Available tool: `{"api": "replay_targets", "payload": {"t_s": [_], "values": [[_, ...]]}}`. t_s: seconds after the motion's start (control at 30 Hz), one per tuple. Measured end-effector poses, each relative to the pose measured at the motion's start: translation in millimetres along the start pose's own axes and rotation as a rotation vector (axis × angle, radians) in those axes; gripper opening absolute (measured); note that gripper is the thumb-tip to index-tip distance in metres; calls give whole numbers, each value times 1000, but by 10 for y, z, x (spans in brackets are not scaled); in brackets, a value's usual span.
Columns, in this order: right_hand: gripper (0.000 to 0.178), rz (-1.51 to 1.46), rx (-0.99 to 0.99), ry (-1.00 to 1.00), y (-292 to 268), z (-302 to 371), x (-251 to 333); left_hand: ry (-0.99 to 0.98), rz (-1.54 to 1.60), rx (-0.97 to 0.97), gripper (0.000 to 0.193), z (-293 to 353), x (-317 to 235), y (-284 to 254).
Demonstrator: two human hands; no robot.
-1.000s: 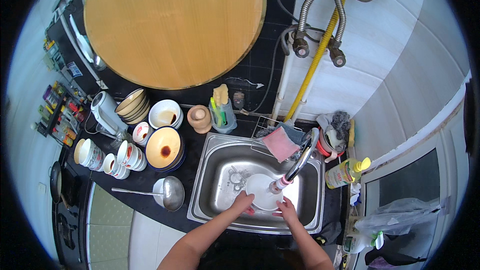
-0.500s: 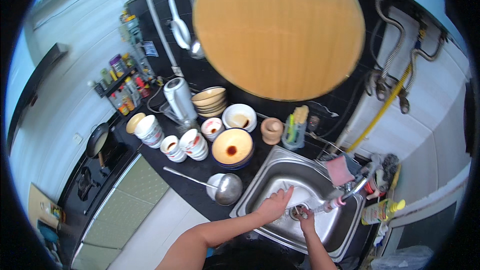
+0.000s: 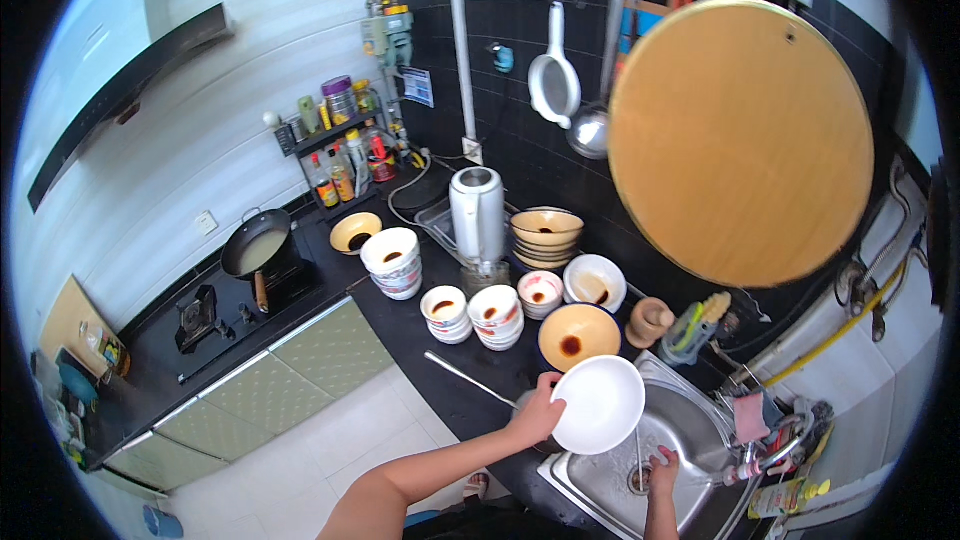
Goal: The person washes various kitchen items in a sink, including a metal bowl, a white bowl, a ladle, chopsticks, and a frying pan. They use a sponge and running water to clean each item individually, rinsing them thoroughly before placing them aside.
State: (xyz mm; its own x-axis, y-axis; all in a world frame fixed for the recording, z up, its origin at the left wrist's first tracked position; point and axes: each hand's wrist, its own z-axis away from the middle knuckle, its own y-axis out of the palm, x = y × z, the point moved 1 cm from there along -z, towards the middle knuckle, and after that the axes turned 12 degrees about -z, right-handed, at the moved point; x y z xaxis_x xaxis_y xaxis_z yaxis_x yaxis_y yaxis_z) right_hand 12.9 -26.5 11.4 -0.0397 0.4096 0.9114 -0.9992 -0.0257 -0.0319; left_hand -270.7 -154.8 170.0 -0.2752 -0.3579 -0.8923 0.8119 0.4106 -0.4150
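My left hand point(image 3: 537, 412) grips the rim of a white bowl point(image 3: 600, 405). The bowl is raised over the near left edge of the steel sink point(image 3: 690, 400), tilted so its smooth inside shows. Over the basin beside the drain is my right hand point(image 3: 663, 470), its fingers apart with nothing visible in them. Water runs from the faucet point(image 3: 745, 470) at the sink's right. Just behind the white bowl sits a cream bowl point(image 3: 578, 338) with dark sauce in it. A ladle's handle point(image 3: 465, 377) lies on the counter; its head is mostly hidden behind my hand.
Several stacked bowls point(image 3: 392, 265) with dark sauce fill the counter behind, near a white kettle point(image 3: 478, 215). A wooden mortar point(image 3: 650, 322) stands behind the sink. At the far left a wok point(image 3: 258, 245) rests on the stove. A round wooden board point(image 3: 740, 140) leans on the wall.
My left hand has lifted the white bowl out of the sink toward the counter. My right hand stays over the basin, apart from the bowl. The view has swung left.
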Motion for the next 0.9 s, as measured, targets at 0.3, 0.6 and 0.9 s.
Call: {"api": "replay_targets", "payload": {"t_s": [0.3,0.6,0.9], "values": [[32,277,167,-614,1315,154,584,-141,427,-174,39,260,533,-1679],[28,224,412,-608,2177,382,714,-315,558,-688,40,795,1513,-2630],[29,296,358,-556,1743,488,658,-559,638,-695,43,582,2819,-2679]]}}
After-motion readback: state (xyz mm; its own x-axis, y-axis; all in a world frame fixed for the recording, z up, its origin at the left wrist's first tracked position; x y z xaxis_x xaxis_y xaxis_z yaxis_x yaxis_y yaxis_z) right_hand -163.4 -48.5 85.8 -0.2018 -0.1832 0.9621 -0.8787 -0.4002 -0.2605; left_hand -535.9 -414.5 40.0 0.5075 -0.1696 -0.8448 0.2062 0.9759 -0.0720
